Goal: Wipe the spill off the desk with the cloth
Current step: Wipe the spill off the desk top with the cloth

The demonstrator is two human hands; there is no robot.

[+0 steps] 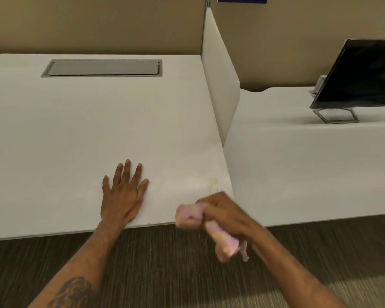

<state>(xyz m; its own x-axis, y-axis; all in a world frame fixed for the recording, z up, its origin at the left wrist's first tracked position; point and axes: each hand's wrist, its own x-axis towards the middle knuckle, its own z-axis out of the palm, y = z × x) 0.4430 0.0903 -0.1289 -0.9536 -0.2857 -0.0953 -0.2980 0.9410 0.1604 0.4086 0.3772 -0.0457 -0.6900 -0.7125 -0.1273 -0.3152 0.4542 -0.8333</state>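
Observation:
My right hand (226, 211) grips a bunched pink and cream cloth (192, 215) at the front right corner of the white desk (98, 130). One end of the cloth rests on the desk edge and the other end hangs below it over the floor. A faint yellowish spill mark (213, 184) lies on the desk just beyond my right hand. My left hand (122, 192) lies flat on the desk near the front edge, fingers spread, holding nothing. The right hand and cloth are motion-blurred.
A grey cable hatch (102, 68) is set into the desk's back. A white divider panel (220, 85) stands along the desk's right side. The neighbouring desk (309, 163) carries a dark monitor (360, 74) on a metal stand. Striped carpet (165, 263) lies below.

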